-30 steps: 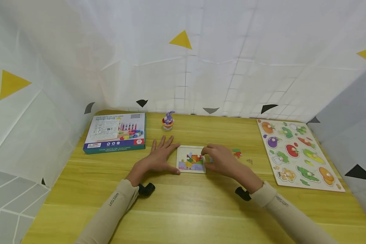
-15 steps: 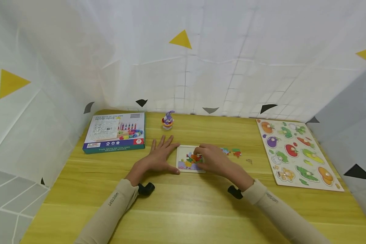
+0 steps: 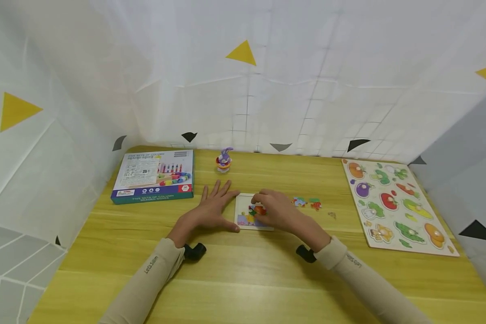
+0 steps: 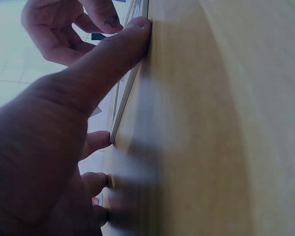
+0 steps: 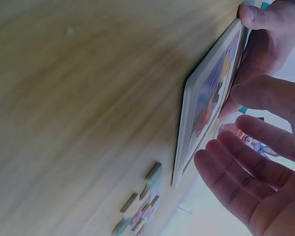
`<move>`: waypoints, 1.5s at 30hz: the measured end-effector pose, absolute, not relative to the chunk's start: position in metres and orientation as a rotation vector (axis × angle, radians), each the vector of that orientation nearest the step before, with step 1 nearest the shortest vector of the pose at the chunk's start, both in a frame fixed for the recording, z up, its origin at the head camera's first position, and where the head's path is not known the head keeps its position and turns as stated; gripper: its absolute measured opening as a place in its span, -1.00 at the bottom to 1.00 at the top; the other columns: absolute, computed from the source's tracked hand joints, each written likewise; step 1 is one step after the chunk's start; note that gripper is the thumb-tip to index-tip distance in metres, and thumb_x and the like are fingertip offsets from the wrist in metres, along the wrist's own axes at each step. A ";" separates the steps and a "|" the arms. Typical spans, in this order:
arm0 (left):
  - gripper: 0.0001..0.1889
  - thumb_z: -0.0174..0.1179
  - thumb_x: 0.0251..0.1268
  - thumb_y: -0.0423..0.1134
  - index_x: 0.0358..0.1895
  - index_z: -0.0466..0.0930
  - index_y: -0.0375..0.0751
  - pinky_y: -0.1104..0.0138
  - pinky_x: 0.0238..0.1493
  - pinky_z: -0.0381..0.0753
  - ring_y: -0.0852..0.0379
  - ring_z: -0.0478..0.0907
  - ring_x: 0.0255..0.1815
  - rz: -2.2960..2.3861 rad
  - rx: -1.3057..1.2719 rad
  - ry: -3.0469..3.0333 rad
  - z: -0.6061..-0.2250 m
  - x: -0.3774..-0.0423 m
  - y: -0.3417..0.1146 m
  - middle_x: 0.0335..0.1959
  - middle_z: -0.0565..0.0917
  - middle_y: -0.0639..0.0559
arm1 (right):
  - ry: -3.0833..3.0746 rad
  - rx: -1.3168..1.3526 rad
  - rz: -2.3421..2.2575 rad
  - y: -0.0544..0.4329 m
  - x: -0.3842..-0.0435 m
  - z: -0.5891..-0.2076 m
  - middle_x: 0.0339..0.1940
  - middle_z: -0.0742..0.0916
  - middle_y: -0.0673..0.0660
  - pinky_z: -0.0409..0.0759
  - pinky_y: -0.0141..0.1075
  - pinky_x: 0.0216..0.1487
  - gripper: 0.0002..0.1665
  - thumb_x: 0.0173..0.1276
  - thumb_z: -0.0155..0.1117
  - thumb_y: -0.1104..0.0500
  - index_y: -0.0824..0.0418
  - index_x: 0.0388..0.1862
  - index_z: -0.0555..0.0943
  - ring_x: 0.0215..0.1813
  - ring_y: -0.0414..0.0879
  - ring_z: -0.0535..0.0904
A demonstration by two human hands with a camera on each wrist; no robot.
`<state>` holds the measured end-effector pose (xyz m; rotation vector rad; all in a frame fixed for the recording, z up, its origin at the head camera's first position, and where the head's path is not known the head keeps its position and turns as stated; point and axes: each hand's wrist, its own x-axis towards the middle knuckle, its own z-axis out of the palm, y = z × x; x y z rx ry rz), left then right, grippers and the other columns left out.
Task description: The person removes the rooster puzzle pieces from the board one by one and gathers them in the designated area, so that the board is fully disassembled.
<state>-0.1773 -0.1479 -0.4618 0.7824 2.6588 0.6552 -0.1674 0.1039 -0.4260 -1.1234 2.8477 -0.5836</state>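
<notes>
A small square jigsaw tray (image 3: 243,195) with a pale rim lies flat on the table, with colourful pieces (image 3: 246,220) fitted along its lower part. My left hand (image 3: 209,212) is spread at the tray's left side, thumb at the lower corner and forefinger at the upper one. Over the tray's right half hovers my right hand (image 3: 282,212), hiding part of the picture. In the right wrist view its fingers (image 5: 233,179) are loosely bent, thumb and forefinger apart near the picture, with nothing seen between them. Loose jigsaw pieces (image 3: 299,202) lie right of the tray.
Another red and green piece (image 3: 315,204) and a small brownish piece (image 3: 331,215) lie farther right. A vegetable peg board (image 3: 397,204) stands at the right edge. At the back are a boxed bead set (image 3: 154,177) and a purple rabbit figure (image 3: 223,161).
My right hand has moved left from the tray's right rim to over its pieces, uncovering the loose blue piece on the table. My left hand stays in place.
</notes>
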 end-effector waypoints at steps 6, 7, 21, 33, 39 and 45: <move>0.17 0.37 -0.08 0.47 0.62 0.05 0.12 -0.21 0.43 -0.59 -0.19 -0.52 0.60 0.655 0.781 2.658 -0.463 -0.178 -0.148 0.65 -0.28 -0.06 | 2.842 -1.147 -0.568 0.099 -0.169 -0.429 -0.17 0.71 0.10 0.59 -0.23 -0.23 -0.69 0.19 0.52 0.17 0.20 -0.09 0.72 -0.30 -0.15 0.53; 0.18 0.37 -0.08 0.47 0.62 0.05 0.13 -0.20 0.43 -0.59 -0.19 -0.52 0.60 0.653 0.780 2.659 -0.464 -0.178 -0.148 0.65 -0.28 -0.06 | 2.842 -1.158 -0.568 0.098 -0.169 -0.429 -0.20 0.70 0.09 0.57 -0.24 -0.27 -0.69 0.18 0.52 0.17 0.20 -0.10 0.72 -0.33 -0.16 0.51; 0.17 0.36 -0.08 0.47 0.62 0.04 0.14 -0.18 0.43 -0.60 -0.17 -0.53 0.60 0.666 0.765 2.664 -0.462 -0.177 -0.148 0.65 -0.28 -0.04 | 2.848 -1.139 -0.481 0.090 -0.169 -0.428 -0.26 0.70 0.10 0.54 -0.29 -0.37 -0.68 0.15 0.51 0.21 0.24 -0.09 0.72 -0.36 -0.15 0.53; 0.16 0.38 -0.08 0.46 0.61 0.06 0.13 -0.20 0.43 -0.59 -0.20 -0.51 0.60 0.679 0.778 2.661 -0.462 -0.177 -0.148 0.65 -0.27 -0.06 | 2.874 -1.074 -0.421 0.087 -0.167 -0.428 -0.27 0.65 0.07 0.49 -0.30 -0.42 -0.63 0.17 0.53 0.18 0.22 -0.03 0.72 -0.37 -0.16 0.48; 0.17 0.37 -0.07 0.46 0.62 0.04 0.14 -0.19 0.43 -0.61 -0.18 -0.53 0.60 0.667 0.772 2.653 -0.463 -0.178 -0.148 0.65 -0.29 -0.05 | 2.885 -1.044 -0.449 0.086 -0.164 -0.427 -0.19 0.65 0.13 0.49 -0.28 -0.41 -0.57 0.16 0.54 0.18 0.23 0.03 0.71 -0.35 -0.14 0.48; 0.16 0.38 -0.06 0.44 0.62 0.05 0.11 -0.22 0.43 -0.58 -0.19 -0.52 0.60 0.675 0.784 2.651 -0.462 -0.177 -0.148 0.65 -0.27 -0.08 | 2.895 -1.031 -0.475 0.087 -0.163 -0.428 -0.22 0.62 0.11 0.49 -0.28 -0.42 -0.61 0.15 0.53 0.20 0.20 -0.02 0.72 -0.35 -0.13 0.47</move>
